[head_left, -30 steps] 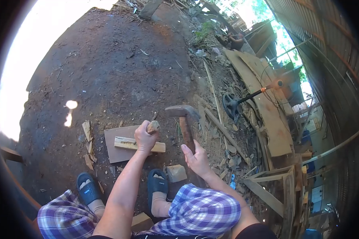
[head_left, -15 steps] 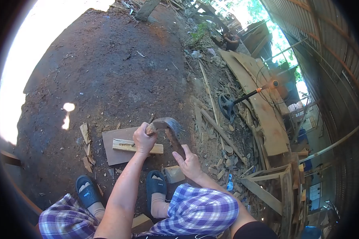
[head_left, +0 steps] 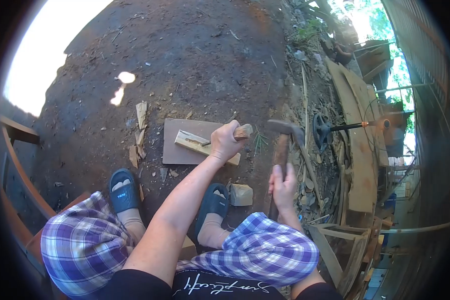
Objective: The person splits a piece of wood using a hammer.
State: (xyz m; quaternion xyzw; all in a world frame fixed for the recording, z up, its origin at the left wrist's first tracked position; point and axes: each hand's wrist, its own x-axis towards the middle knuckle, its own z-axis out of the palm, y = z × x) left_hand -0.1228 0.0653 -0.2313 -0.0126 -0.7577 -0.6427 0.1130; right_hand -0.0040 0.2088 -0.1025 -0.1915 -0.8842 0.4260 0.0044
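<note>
we see the left hand point(head_left: 226, 141) closed around a wooden-handled chisel point(head_left: 242, 132), whose butt end sticks out past the knuckles toward the right. the hand rests over a pale strip of wood point(head_left: 195, 144) that lies across a flat brown board point(head_left: 185, 142) on the dirt ground point(head_left: 195, 65); the chisel's working end is hidden by the hand, so we cannot tell just where it meets the strip.

the right hand point(head_left: 283, 187) is wrapped tight on the wooden handle of a hammer point(head_left: 281, 145) — the head is raised, clear of the chisel's butt and just to its right, with the handle running down toward the lap.

beside the board's left edge lie several wood chips point(head_left: 140, 125), scattered in a loose line. a small wood block point(head_left: 241, 194) sits on the ground between the right hand and a dark sandal point(head_left: 213, 202); the other sandal point(head_left: 122, 189) is planted further left. both knees wear plaid shorts point(head_left: 265, 252). off to the right — well apart from the work — long planks point(head_left: 357, 135) lean among scrap timber, with a dark metal wheel point(head_left: 320, 131) near them.
</note>
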